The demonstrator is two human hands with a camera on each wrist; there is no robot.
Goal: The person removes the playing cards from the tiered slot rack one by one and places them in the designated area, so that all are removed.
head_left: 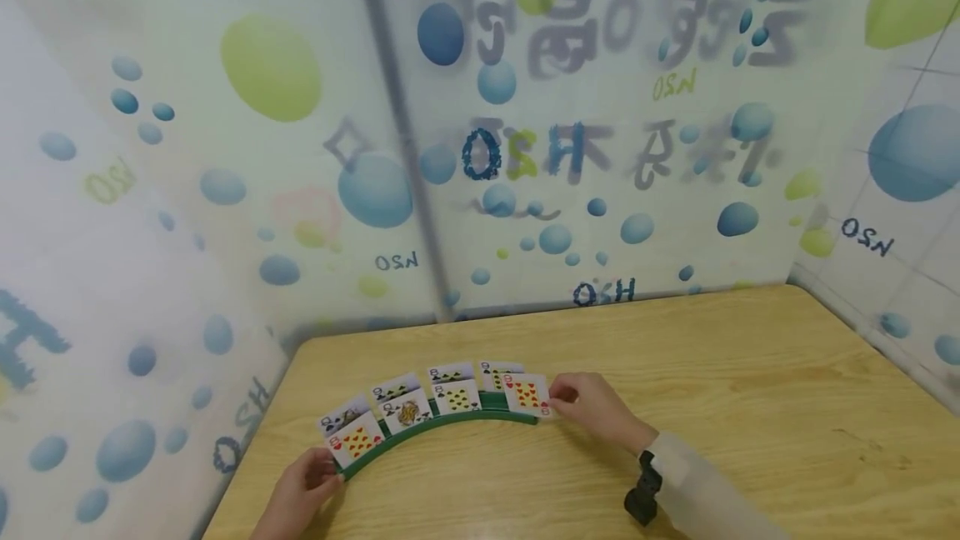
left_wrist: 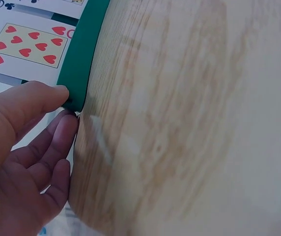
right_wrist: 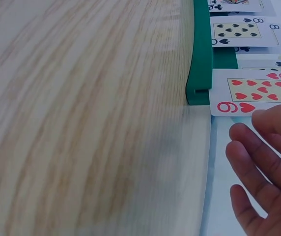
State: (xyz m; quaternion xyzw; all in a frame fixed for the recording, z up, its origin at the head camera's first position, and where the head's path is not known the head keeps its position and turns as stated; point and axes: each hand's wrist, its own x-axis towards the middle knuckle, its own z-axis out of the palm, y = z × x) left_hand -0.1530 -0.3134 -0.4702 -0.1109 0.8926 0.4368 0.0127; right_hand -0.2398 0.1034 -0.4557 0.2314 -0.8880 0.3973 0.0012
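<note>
A curved green card holder (head_left: pixel 450 417) lies on the table with playing cards standing in two overlapping rows. My left hand (head_left: pixel 302 486) pinches its left end, thumb (left_wrist: pixel 44 98) on top and fingers below. Beside that thumb stands a hearts card (left_wrist: pixel 27 44). At the holder's right end, my right hand (head_left: pixel 600 411) holds another hearts card (head_left: pixel 527 394) by its outer edge. This card overlaps a black-suited card (head_left: pixel 491 371) behind it. In the right wrist view the thumb (right_wrist: pixel 273 118) is on the card's edge, with the other fingers loosely bent.
Between the outer cards stand a spades card (head_left: pixel 457 397) and a black-suited face card (head_left: pixel 407 412). The wooden table (head_left: pixel 712 357) meets a curtain-like wall (head_left: pixel 600 190) printed with blue and green bubbles. A black wrist device (head_left: pixel 643 490) sits on my right sleeve.
</note>
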